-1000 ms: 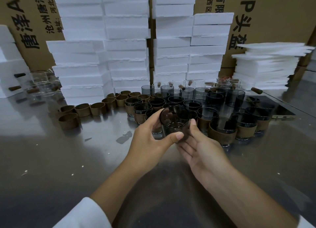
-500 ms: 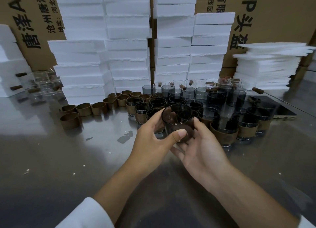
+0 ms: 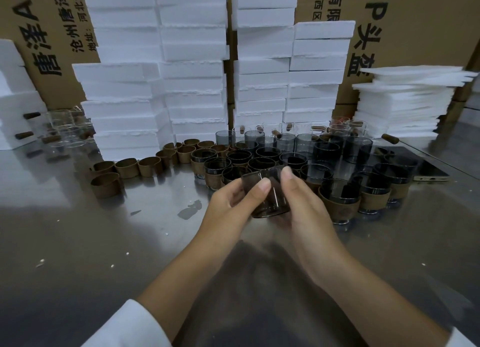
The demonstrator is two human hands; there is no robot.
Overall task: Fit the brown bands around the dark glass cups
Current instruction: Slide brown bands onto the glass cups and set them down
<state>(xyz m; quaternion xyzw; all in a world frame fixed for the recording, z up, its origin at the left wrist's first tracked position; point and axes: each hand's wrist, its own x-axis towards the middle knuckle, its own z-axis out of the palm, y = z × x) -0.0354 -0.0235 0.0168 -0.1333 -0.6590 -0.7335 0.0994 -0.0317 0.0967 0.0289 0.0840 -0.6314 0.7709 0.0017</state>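
**Steel counter, bare cup held in both hands above it**

Steel counter (image 3: 78, 242) runs the full width, backed by cardboard cartons (image 3: 420, 21) with black print. White foam blocks (image 3: 155, 73) are stacked high along the far edge; a lower pile of thin foam sheets (image 3: 405, 102) sits toward the far right corner.

Left hand (image 3: 228, 206) and right hand (image 3: 304, 206) both grip one dark glass cup (image 3: 267, 196), held off the counter near its middle and tilted, rim pointing away. Left thumb lies across the near wall, right fingertips on the rim side; fingers closed firmly on the glass. No band on this cup.

Directly behind the hands: a dense cluster of dark cups (image 3: 262, 159), several already wearing brown bands, e.g. the banded cup (image 3: 337, 198) just right of the right hand. It stands close to the right knuckles, touching or not I cannot tell. Taller unbanded grey glasses (image 3: 304, 141) stand behind the cluster against the foam.

Loose brown bands (image 3: 127, 167) sit in a curved row left of the cluster, toward the far left; one band (image 3: 106, 184) stands nearer than the rest. Clear glasses (image 3: 62, 128) stand at the far left edge, partly blurred.

A phone (image 3: 428, 172) lies flat at the right, beyond the banded cups. White crumbs (image 3: 40, 263) dot the near left of the counter. White sleeve (image 3: 127, 326) shows on the left forearm.
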